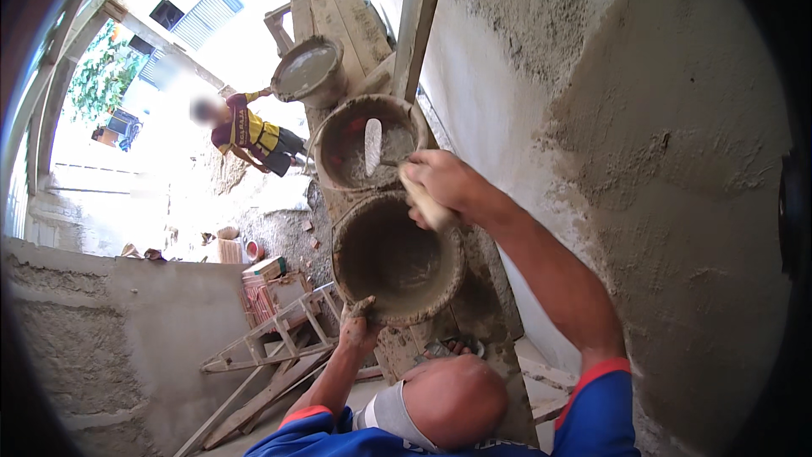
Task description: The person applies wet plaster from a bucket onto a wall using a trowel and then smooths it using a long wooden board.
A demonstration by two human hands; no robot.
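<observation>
while wall [668, 169] and post [419, 30] crowd close, the left hand [359, 328] clasps a bucket [368, 241], the right [438, 182] a trowel [373, 148].

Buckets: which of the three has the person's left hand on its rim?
The nearest bucket: the left hand holds its rim, touching neither the middle bucket nor farthest bucket.

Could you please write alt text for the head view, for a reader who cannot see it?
A person's right hand holds a trowel over the middle bucket of three, while the left hand grips the nearest bucket at its rim. All three stand on planks beside a patchy grey wall; another person stretches an arm to the farthest bucket.
</observation>
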